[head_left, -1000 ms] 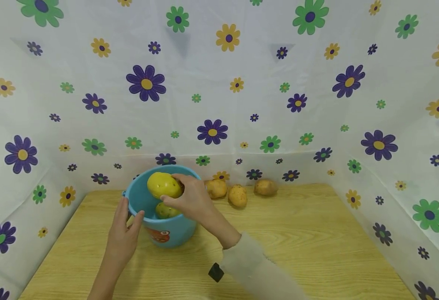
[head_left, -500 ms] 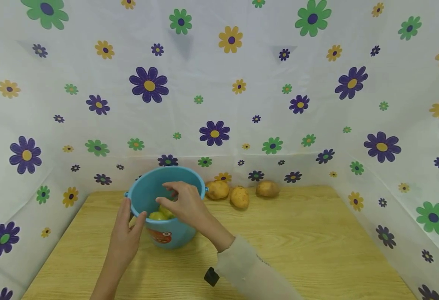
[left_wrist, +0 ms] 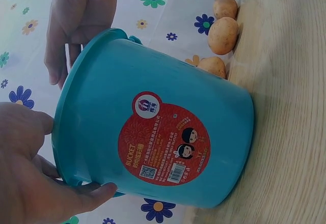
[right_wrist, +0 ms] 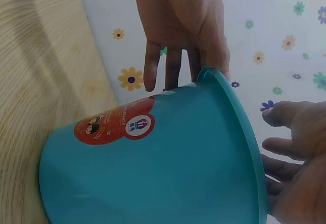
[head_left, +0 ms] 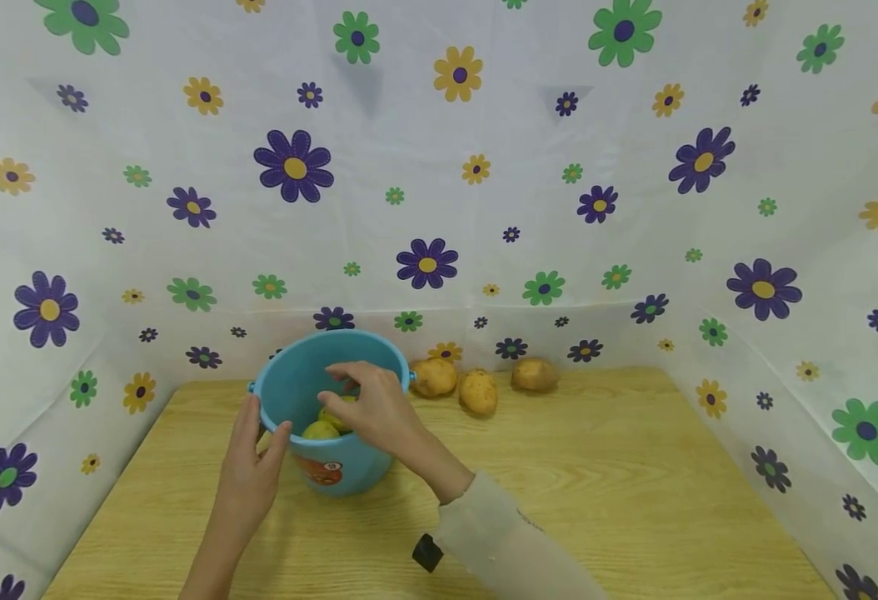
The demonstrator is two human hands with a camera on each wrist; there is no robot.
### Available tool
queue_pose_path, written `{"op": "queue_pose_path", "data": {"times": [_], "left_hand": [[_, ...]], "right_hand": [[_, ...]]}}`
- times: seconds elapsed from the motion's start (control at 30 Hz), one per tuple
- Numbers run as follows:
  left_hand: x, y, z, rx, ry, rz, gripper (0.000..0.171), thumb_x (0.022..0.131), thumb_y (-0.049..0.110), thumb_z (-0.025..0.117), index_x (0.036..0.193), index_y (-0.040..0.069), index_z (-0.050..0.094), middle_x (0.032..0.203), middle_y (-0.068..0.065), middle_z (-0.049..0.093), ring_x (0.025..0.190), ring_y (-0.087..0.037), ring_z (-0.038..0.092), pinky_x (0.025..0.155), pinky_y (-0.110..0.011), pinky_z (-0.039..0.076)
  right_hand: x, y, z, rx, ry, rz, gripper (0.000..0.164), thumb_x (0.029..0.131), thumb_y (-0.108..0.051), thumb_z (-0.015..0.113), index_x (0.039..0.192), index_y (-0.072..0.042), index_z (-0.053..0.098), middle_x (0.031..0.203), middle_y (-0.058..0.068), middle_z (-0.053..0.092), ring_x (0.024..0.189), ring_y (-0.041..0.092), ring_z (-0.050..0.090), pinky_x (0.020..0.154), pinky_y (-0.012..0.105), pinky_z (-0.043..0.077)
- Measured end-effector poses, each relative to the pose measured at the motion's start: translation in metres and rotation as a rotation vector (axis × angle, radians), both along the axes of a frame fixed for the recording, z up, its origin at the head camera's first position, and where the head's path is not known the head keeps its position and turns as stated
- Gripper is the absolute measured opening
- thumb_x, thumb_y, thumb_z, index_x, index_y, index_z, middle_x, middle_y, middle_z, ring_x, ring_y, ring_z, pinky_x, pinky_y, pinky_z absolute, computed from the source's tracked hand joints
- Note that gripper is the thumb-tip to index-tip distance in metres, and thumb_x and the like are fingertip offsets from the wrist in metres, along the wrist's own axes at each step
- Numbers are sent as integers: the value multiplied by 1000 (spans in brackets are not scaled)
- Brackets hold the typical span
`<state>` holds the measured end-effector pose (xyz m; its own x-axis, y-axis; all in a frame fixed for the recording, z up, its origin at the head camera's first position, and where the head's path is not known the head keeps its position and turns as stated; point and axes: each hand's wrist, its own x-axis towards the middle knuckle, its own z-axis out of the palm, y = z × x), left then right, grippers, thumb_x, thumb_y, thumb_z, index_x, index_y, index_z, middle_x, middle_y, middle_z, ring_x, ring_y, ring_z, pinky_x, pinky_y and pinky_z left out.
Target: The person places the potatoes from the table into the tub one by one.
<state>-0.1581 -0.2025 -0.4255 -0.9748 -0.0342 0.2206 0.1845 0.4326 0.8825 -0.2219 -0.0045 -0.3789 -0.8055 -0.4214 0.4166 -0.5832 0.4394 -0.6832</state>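
Note:
A light blue plastic bucket [head_left: 349, 467] with a red label stands upright on the table, toward the left in the head view. Inside it lie yellow-looking potatoes [head_left: 321, 430], partly hidden by the front rim and the right hand. My left hand [head_left: 247, 471] rests at the bucket's left rim, thumb and fingers extended against it; the left wrist view has the thumb [left_wrist: 104, 191] along the outer wall. Above the bucket's mouth hovers my right hand [head_left: 379, 408], fingers loosely bent and holding nothing. In the right wrist view, its fingers [right_wrist: 282, 114] are spread beside the rim.
Three potatoes lie right of the bucket near the back wall: one close beside it [head_left: 435, 377], a rounder potato [head_left: 478, 393], and another farther right [head_left: 534, 375]. A flower-patterned white sheet [head_left: 514, 150] encloses the wooden table [head_left: 596, 467]. A black device [head_left: 427, 552] hangs by the right sleeve.
A second ago the right hand held a yellow potato over the bucket; it has let go, and the potato now lies inside. The left hand has stayed at the rim.

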Motion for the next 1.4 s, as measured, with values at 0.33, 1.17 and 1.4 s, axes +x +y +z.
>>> {"op": "queue_pose_path", "data": {"times": [0.33,1.17,1.4], "left_hand": [[0,0,0,-11,-5,13,79,112,35,45,165,6,-6,171,-20,-5,151,-53,17,110,-67,36],[0,0,0,-27,-9,24,79,112,35,45,165,4,-4,171,-18,-6,151,-52,16,111,-67,34],[1,0,1,-23,-11,21,79,112,33,45,165,4,-5,171,-20,-7,151,-53,16,111,-67,34]], "right_hand": [[-3,16,3,-61,-14,-21,39,98,-19,73,132,-1,67,118,11,72,101,22,69,85,27,60],[-13,68,0,-134,15,-151,43,96,-15,76,133,4,65,127,19,68,107,34,66,83,43,63],[-16,86,-5,-128,31,-195,43,97,-16,75,133,5,65,128,20,68,108,34,66,85,49,62]]}}
